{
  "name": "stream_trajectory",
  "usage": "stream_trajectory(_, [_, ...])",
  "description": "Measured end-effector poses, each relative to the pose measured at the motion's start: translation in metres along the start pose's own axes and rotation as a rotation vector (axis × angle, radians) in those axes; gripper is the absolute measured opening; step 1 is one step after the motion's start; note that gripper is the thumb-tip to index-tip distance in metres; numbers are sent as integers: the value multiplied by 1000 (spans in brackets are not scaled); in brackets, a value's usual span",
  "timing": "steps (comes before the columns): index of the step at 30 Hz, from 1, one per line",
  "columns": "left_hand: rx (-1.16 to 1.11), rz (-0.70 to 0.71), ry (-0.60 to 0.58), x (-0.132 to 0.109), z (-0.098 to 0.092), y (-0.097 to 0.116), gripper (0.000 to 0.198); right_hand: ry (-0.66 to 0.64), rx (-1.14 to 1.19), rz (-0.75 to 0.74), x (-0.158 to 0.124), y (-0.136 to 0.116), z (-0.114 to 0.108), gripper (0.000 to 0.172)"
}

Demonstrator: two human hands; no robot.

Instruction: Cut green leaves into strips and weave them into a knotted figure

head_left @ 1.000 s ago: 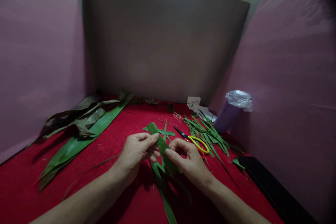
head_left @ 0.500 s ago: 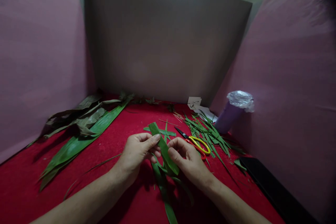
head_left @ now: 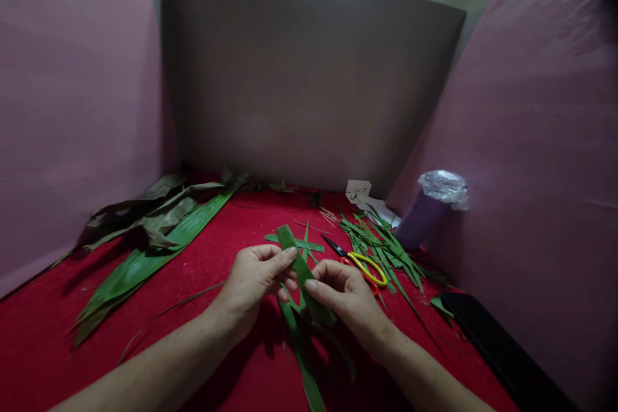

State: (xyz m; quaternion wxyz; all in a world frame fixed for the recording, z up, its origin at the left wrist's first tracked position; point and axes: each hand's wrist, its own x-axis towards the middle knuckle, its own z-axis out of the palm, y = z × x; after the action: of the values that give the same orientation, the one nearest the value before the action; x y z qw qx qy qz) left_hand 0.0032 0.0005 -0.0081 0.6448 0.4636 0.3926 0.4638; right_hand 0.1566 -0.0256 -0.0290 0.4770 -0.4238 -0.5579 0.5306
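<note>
A flat strip of green leaf [head_left: 300,265] slants between my two hands. My left hand [head_left: 261,273] pinches its upper part, thumb on top. Lower down, the thumb of my right hand [head_left: 345,293] presses on the same strip, its fingers curled against the edge. Below the hands, a longer green leaf strip [head_left: 302,354] runs toward me over the red cloth [head_left: 246,360]; whether it joins the held piece I cannot tell. Just beyond my right hand lie scissors [head_left: 360,261] with one yellow and one red handle. Crossed leaf strips [head_left: 309,244] rest beyond my fingertips.
Whole green leaves [head_left: 159,254] and dried leaves [head_left: 145,212] lie at the left. Several cut leaf strips [head_left: 381,244] are heaped at the right, near a purple container [head_left: 420,219] topped with clear plastic. A long black object [head_left: 497,341] lies along the right wall.
My right thumb has shifted up and left along the leaf strip and now lies across it. The left hand keeps its pinch, almost unmoved.
</note>
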Motion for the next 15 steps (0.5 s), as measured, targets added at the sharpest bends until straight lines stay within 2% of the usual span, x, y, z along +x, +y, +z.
stream_trajectory(8, [-11, -3, 5, -1, -1, -1, 27, -10, 32, 21, 0, -5, 3, 26])
stream_trajectory(15, [-2, 5, 11, -3, -1, -3, 27, 61, 24, 27, 3, -3, 6, 30])
